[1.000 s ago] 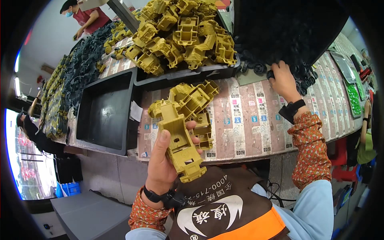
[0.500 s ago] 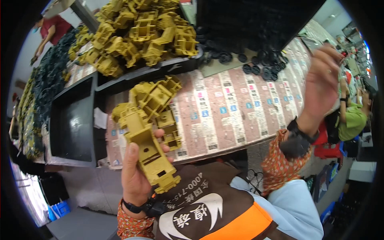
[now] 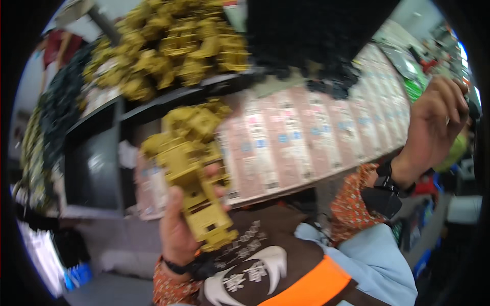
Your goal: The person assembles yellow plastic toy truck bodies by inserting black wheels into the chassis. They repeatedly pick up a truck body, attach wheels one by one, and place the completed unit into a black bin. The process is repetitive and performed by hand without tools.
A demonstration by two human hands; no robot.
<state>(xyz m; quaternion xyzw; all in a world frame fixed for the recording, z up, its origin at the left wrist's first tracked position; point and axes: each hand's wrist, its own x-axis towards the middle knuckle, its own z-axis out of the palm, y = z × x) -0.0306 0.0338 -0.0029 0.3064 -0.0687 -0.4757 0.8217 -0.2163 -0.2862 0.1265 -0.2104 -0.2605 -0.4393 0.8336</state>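
Note:
A long olive-yellow plastic toy vehicle body point(image 3: 196, 196) lies tilted in my left hand point(image 3: 177, 229), thumb on its near side and fingertips round its other edge. Its upper end overlaps several more yellow bodies point(image 3: 191, 122) on the table behind it. My right hand point(image 3: 434, 125) is raised past the table's right side, its fingers bent together. A dark shape shows beside those fingertips at the rim, too blurred to name. Both wrists wear black bands.
Yellow bodies heap up in a black tray point(image 3: 204, 81) at the back, beside another black tray point(image 3: 92, 163) on the left. Small black wheels point(image 3: 332, 84) lie near a large dark box point(image 3: 316, 30). The tape-striped table point(image 3: 296, 148) stretches right. A person point(image 3: 58, 48) stands far left.
My right hand has moved farther right and slightly down, away from the table. The yellow body in my left hand has shifted slightly toward me. The view is more blurred.

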